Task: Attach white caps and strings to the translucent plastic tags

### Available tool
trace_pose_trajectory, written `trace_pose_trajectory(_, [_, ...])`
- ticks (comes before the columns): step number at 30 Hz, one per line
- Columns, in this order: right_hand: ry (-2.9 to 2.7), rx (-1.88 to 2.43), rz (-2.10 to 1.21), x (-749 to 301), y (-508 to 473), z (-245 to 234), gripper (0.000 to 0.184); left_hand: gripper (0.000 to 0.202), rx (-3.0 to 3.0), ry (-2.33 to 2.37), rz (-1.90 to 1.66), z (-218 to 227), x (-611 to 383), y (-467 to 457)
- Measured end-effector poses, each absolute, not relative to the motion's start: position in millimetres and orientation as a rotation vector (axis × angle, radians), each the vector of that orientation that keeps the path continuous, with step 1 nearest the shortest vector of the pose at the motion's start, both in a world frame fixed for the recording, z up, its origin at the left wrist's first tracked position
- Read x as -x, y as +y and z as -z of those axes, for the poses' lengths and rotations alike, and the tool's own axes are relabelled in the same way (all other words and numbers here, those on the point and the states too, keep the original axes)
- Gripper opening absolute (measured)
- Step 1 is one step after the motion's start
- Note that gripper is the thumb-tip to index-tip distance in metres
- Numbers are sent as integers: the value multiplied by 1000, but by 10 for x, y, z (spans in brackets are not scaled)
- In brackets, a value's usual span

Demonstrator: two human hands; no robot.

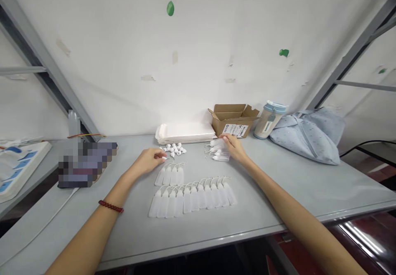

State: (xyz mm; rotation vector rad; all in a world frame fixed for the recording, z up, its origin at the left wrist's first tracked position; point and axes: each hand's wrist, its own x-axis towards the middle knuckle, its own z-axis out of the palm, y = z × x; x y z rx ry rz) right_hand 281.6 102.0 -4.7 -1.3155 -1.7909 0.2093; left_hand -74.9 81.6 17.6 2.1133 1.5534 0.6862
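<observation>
My left hand (151,159) is closed at the left edge of a heap of small white caps (175,148), its thumb and fingertips around a white cap (164,158). My right hand (234,145) reaches to a pile of small translucent squeeze bottles (220,155). Its fingers pinch a bottle (217,142) at the top of that pile, partly hidden by the hand. Nearer me lies a long row of bottles with thin bent tips (194,196). Above its left part is a shorter row of the same bottles (170,176).
Against the wall sit a stack of white trays (187,132) and an open cardboard box (230,120). Right of them stand a tumbler (268,120) and a light blue cloth bag (305,136). At left are a blurred-out phone-like object (89,163), its white cable (46,221) and a power strip (23,167).
</observation>
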Motion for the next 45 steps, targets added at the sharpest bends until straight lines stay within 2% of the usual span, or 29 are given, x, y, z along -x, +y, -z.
trace_pose_trajectory(8, [-1727,1289,-224,-2813,853,-96,49,28,-2160,1591,-596,-207,732,794])
trace_pose_trajectory(15, [-2022,1082,-138,-2470,569,-181,35,24,-2248,1689,-495,-179,736,781])
trace_pose_trajectory(21, [-2120,1015,-395,-2329,451,-290,29,27,-2259,1761,-510,-90,746,779])
trace_pose_trajectory(31, [-2651,830,-437,-1807,306,-455,27,35,-2159,1830,-653,-300,515,706])
trace_pose_trajectory(38, [-2677,792,-658,-1702,409,-359,29,31,-2072,1725,-858,-380,434,598])
trace_pose_trajectory(45, [-2709,966,-560,-1743,381,-274,33,44,-1954,1648,-1074,-443,335,514])
